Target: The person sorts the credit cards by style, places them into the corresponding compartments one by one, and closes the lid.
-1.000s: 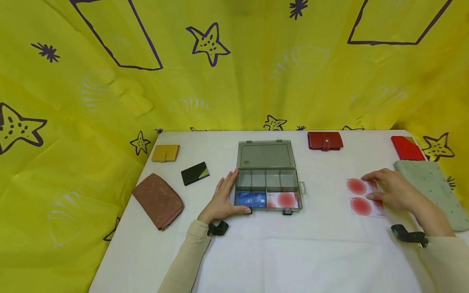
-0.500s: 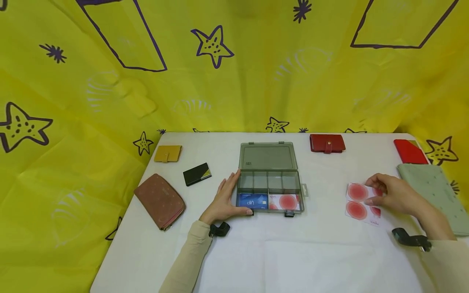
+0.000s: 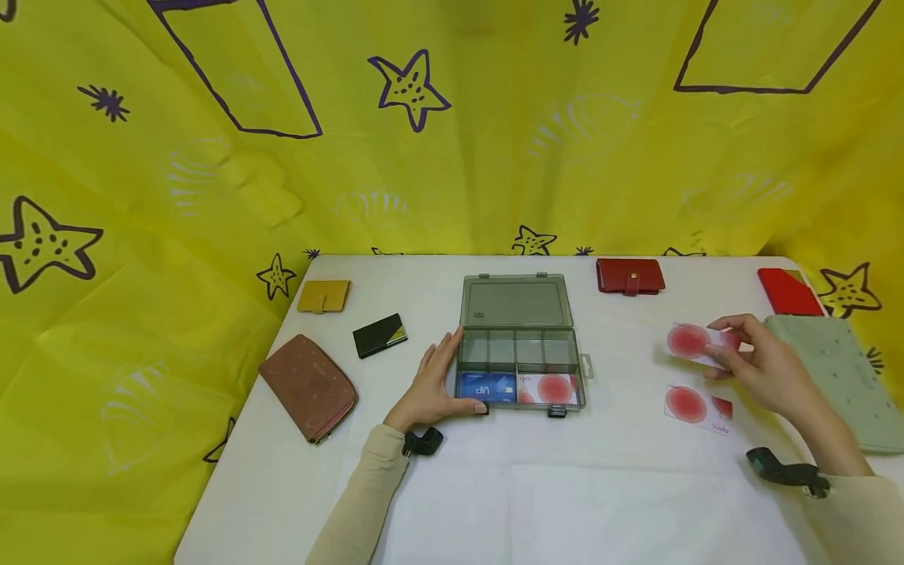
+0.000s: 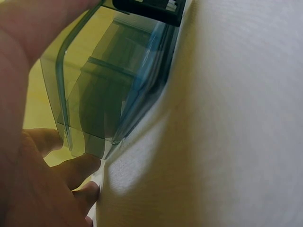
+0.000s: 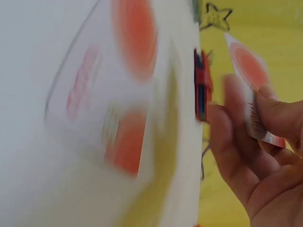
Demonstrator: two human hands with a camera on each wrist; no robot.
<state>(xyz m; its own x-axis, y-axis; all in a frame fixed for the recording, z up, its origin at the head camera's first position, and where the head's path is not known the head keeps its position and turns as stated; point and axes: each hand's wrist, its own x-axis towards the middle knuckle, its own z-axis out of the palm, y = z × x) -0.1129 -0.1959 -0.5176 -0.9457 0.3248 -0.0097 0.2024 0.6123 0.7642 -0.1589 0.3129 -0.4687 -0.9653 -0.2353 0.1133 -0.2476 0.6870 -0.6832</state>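
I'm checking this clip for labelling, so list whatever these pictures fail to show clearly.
- Lifted card: its print is too small in the head view, and the right hand covers one end.
- Card on the table: motion blur in the right wrist view.
- Organizer box: cut off by the frame edge in the left wrist view; the left hand crowds it.
- Closed red wallet: contents hidden.

Probably a staged recording set rather than a lived-in room: a yellow star-printed backdrop cloth drapes around a white-covered table laid with wallets and card holders.
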